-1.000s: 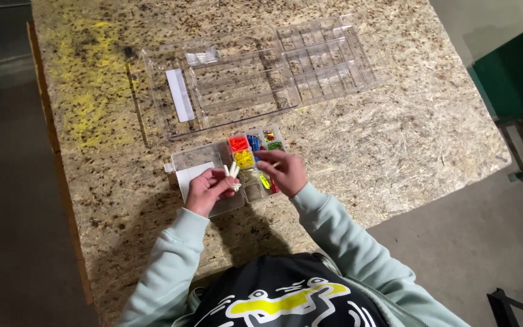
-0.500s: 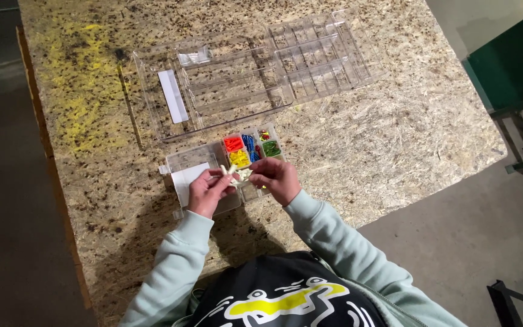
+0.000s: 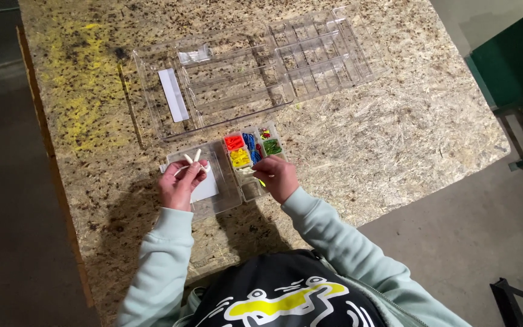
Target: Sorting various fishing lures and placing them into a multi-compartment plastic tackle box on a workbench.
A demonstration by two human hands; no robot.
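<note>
Moved: hands have drawn apart.
Left hand (image 3: 180, 184): pinches thin white sticks (image 3: 192, 161).
Right hand (image 3: 278, 177): closed over small clear compartmented box (image 3: 237, 175) of coloured beads.

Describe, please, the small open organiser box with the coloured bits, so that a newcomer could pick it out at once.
On the chipboard table, look at the near edge, between the left hand and the right hand. The small organiser box lies there, just below the large empty trays. It alone holds red, yellow, blue and green pieces.
</note>
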